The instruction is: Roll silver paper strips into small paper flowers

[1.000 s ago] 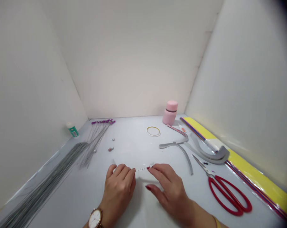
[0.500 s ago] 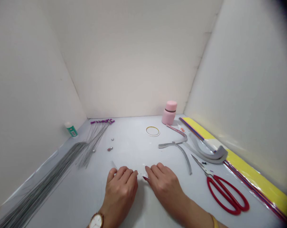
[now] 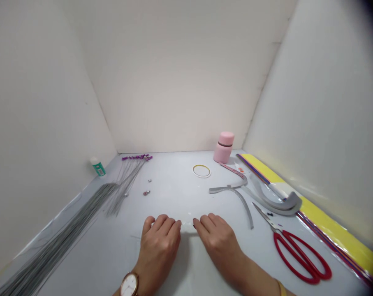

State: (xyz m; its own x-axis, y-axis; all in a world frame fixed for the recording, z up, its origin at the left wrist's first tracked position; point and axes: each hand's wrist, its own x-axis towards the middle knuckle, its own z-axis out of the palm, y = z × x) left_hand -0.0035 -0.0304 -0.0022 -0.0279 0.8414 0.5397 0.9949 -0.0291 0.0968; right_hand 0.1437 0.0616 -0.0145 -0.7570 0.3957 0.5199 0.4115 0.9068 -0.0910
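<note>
Between my two hands stretches a short whitish, see-through strip [image 3: 188, 228], low over the near middle of the table. My left hand [image 3: 161, 240], with a watch on its wrist, has its fingers curled around the strip's left end. At the right end, my right hand [image 3: 218, 242] pinches the strip with bent fingers. Both backs of the hands face up, so most of the strip's ends are hidden. A thin wire-like line [image 3: 135, 237] shows just left of my left hand.
Red-handled scissors [image 3: 302, 250] lie at the right, near grey curved strips [image 3: 243, 205] and yellow sheets [image 3: 322, 218]. A tape ring [image 3: 201, 176] and pink bottle [image 3: 223, 150] are farther back. Grey wires [image 3: 72, 230], purple-tipped stems [image 3: 137, 157] and a glue stick [image 3: 98, 167] sit left.
My hands have drawn slightly apart, and more of the strip shows between them. The whole view has shifted a little, so the things on the table appear farther right.
</note>
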